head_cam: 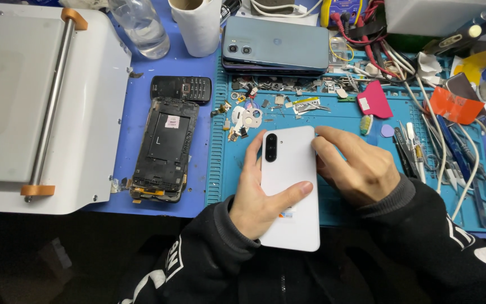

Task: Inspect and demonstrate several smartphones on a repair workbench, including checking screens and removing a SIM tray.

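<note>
White phone (289, 186), back up, lies gripped in the left hand (257, 197), the right hand (355, 166) pinching its top edge.

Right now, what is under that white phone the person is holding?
The white phone lies back-up over the blue work mat, gripped by the left hand and touched by the right hand. Its screen side and the mat directly beneath are hidden.
</note>
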